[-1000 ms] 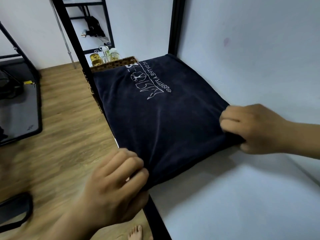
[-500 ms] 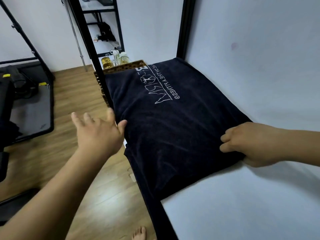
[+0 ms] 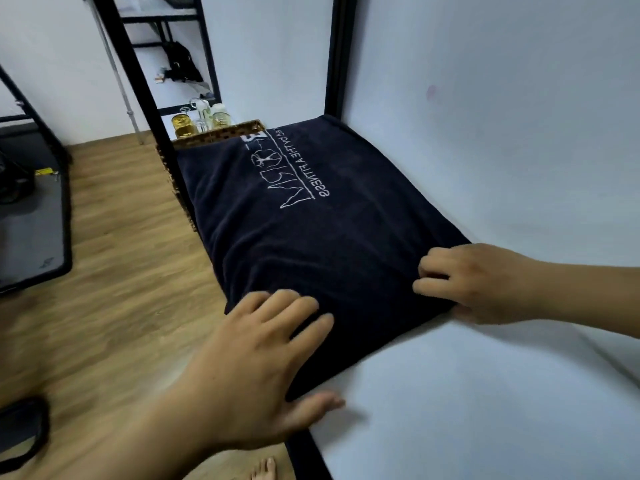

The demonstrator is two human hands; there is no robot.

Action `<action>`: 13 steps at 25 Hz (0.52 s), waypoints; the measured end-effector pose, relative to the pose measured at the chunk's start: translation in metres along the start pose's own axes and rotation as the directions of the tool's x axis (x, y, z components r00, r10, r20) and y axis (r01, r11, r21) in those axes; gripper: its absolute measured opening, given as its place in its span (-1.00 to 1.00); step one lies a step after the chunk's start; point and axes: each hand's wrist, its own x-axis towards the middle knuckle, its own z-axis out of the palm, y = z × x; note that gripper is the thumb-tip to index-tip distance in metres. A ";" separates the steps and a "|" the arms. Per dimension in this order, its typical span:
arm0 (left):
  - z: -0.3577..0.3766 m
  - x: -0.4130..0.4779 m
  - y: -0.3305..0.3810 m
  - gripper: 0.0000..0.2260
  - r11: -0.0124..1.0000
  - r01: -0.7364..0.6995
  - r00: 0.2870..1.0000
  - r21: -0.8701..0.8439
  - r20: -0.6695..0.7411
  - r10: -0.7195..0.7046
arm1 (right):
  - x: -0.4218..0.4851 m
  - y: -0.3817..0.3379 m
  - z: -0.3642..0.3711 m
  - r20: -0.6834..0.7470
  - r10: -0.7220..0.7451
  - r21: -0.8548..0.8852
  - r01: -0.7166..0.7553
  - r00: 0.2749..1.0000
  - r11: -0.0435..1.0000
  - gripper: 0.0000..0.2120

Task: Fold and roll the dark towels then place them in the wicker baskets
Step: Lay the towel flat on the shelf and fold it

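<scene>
- Right hand (image 3: 485,282): fingers curled, pinching the near right corner of the dark navy folded towel (image 3: 311,244), thumb at its edge.
- Left hand (image 3: 252,362): fingers straight and spread, pressing flat on the towel's near left corner and gripping nothing; the thumb rests on the white padded surface (image 3: 485,410).
- Towel: lies flat on that surface. Its long axis runs away from the viewer, and the white stitched lettering follows the same line.
- The towel's far end overlaps the rim of the woven brown wicker basket (image 3: 221,132).
- The towel's right edge lies along the white wall (image 3: 502,116), with a black metal frame post (image 3: 337,57) at the far corner.
- Beyond: glass jars of yellow liquid (image 3: 183,125); to the left, a wooden plank floor (image 3: 121,271).
</scene>
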 end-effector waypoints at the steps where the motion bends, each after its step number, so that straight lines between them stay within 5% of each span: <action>1: 0.002 0.000 0.012 -0.43 0.999 -0.039 0.999 -0.003 0.010 0.039 | -0.003 0.008 0.004 -0.019 0.024 0.001 -0.024 1.000 1.000 -0.63; 4: 0.017 -0.002 0.021 -0.69 0.994 -0.068 0.998 0.090 -0.008 0.069 | -0.014 0.028 0.006 0.027 0.111 0.122 -0.114 0.993 0.986 -0.59; 7: 0.028 -0.005 0.031 -0.58 0.985 0.022 0.999 0.171 -0.033 -0.017 | -0.013 0.041 -0.003 0.148 0.185 0.265 -0.219 0.972 0.939 -0.58; 10: 0.034 -0.011 0.036 -0.51 0.979 0.023 0.997 0.204 -0.077 -0.007 | -0.011 0.054 -0.017 0.312 0.326 0.460 -0.442 0.893 0.770 -0.67; 13: 0.022 -0.010 0.016 -0.64 0.999 -0.007 0.996 0.048 -0.086 0.011 | -0.011 0.062 -0.019 0.379 0.396 0.595 -0.548 0.836 0.588 -0.83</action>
